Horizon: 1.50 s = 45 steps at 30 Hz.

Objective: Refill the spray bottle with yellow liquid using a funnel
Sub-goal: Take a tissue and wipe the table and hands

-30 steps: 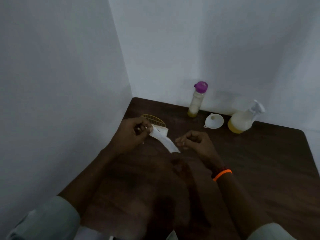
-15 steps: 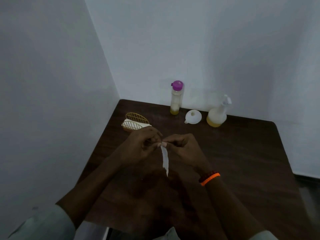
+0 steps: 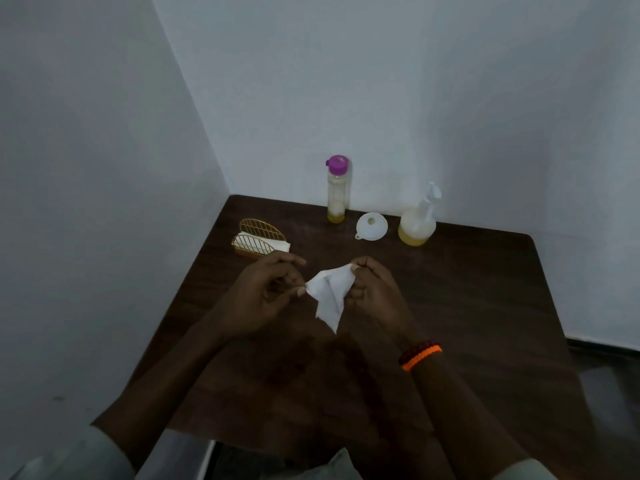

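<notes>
Dark table (image 3: 485,306) lies bare at right; left hand (image 3: 263,299) and right hand (image 3: 374,292) pinch a white tissue (image 3: 329,296), well clear of the funnel (image 3: 371,226).

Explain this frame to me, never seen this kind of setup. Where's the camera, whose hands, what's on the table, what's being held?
There is no machine here. A person wears one wide-angle camera on the head, looking down at their own bare hands. The left hand and right hand pinch a white tissue between them above the dark wooden table. At the back stand a purple-capped bottle with a little yellow liquid, a white funnel lying loose, and the spray bottle, partly filled with yellow liquid. To the left sits a gold wire napkin holder.
</notes>
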Motion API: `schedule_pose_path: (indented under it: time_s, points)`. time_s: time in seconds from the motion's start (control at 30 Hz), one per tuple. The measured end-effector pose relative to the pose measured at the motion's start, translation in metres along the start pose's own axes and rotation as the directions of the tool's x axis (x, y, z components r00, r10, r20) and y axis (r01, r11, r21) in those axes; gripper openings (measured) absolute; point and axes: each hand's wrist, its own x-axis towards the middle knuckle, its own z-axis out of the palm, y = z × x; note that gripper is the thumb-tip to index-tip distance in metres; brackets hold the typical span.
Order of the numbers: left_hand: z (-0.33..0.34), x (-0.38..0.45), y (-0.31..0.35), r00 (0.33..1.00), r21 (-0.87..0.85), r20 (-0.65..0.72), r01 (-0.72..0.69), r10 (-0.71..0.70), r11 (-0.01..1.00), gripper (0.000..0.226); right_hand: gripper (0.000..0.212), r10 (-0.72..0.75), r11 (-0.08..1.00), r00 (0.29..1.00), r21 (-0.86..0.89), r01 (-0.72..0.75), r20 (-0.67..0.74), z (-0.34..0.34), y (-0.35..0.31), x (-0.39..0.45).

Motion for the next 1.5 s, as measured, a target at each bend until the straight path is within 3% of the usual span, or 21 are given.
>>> schedule_pose_path:
  time_s: [0.07, 0.1, 0.17, 0.23, 0.4, 0.47, 0.53, 0.63, 0.7, 0.77, 0.83, 0.87, 1.0, 1.1, 1.13, 1.37, 1.5]
  points:
    - [-0.002, -0.003, 0.001, 0.998, -0.052, 0.035, 0.047, -0.046, 0.998, 0.004, 0.017, -0.017, 0.978, 0.960, 0.206, -0.042, 0.279, -0.008, 0.003, 0.001]
    - [-0.003, -0.005, 0.002, 0.995, -0.080, 0.066, 0.084, -0.079, 0.993, 0.005, 0.021, -0.014, 0.978, 0.945, 0.201, -0.055, 0.327, -0.015, 0.005, 0.001]
    - [-0.003, -0.006, 0.008, 0.980, -0.150, 0.125, 0.173, -0.155, 0.974, 0.004, 0.026, -0.009, 0.995, 0.955, 0.098, -0.021, 0.296, -0.021, 0.012, 0.006]
    - [0.002, -0.006, 0.014, 0.957, -0.269, 0.134, 0.285, -0.257, 0.920, 0.006, 0.016, -0.044, 0.999, 0.963, -0.002, 0.046, 0.267, -0.021, 0.014, 0.004]
    - [0.033, -0.010, 0.012, 0.755, -0.627, 0.177, 0.581, -0.631, 0.519, 0.024, 0.016, -0.080, 0.993, 0.944, -0.053, 0.103, 0.321, -0.025, 0.019, -0.001]
    - [0.045, -0.008, 0.012, 0.667, -0.705, 0.145, 0.587, -0.731, 0.397, 0.028, 0.012, -0.068, 0.997, 0.951, -0.003, 0.073, 0.303, -0.024, 0.019, -0.002]
    - [0.053, -0.005, 0.015, 0.604, -0.753, 0.072, 0.555, -0.794, 0.355, 0.023, 0.012, -0.054, 0.997, 0.951, 0.070, 0.034, 0.306, -0.025, 0.020, -0.002]
    - [0.057, -0.004, 0.016, 0.586, -0.711, -0.001, 0.569, -0.810, 0.413, 0.030, 0.013, -0.051, 0.996, 0.948, 0.085, 0.025, 0.314, -0.028, 0.023, -0.002]
    - [0.062, -0.004, 0.020, 0.619, -0.678, 0.010, 0.582, -0.785, 0.450, 0.032, 0.013, -0.056, 0.998, 0.946, 0.038, 0.047, 0.320, -0.027, 0.025, -0.002]
    - [0.065, -0.005, 0.023, 0.675, -0.566, 0.004, 0.610, -0.738, 0.555, 0.022, 0.015, -0.059, 0.998, 0.942, 0.010, 0.059, 0.329, -0.026, 0.025, -0.002]
    - [0.067, -0.007, 0.020, 0.726, -0.397, -0.007, 0.629, -0.688, 0.668, 0.044, 0.015, -0.044, 0.999, 0.942, 0.024, 0.039, 0.333, -0.026, 0.025, -0.002]
    - [0.067, -0.009, 0.016, 0.735, -0.388, -0.002, 0.624, -0.678, 0.678, 0.050, 0.015, -0.040, 0.999, 0.944, 0.030, 0.032, 0.328, -0.026, 0.025, 0.000]
    - [0.054, -0.014, 0.009, 0.707, -0.545, 0.054, 0.613, -0.705, 0.573, 0.056, 0.014, -0.020, 0.995, 0.951, 0.100, -0.011, 0.309, -0.032, 0.022, 0.001]
    - [0.041, -0.012, 0.008, 0.726, -0.706, 0.158, 0.557, -0.670, 0.437, 0.046, 0.015, 0.011, 0.989, 0.953, 0.136, -0.054, 0.302, -0.036, 0.020, 0.003]
    - [0.038, -0.011, 0.006, 0.739, -0.720, 0.164, 0.543, -0.654, 0.433, 0.042, 0.015, 0.023, 0.987, 0.952, 0.146, -0.070, 0.305, -0.037, 0.018, 0.003]
    - [0.040, 0.008, 0.013, 0.841, -0.547, -0.006, 0.450, -0.541, 0.706, 0.033, 0.016, 0.088, 0.971, 0.955, 0.189, -0.145, 0.283, -0.034, 0.023, 0.008]
    - [0.044, 0.017, 0.017, 0.904, -0.400, -0.028, 0.382, -0.427, 0.833, 0.035, 0.016, -0.008, 0.999, 0.964, -0.035, 0.018, 0.264, -0.039, 0.020, 0.011]
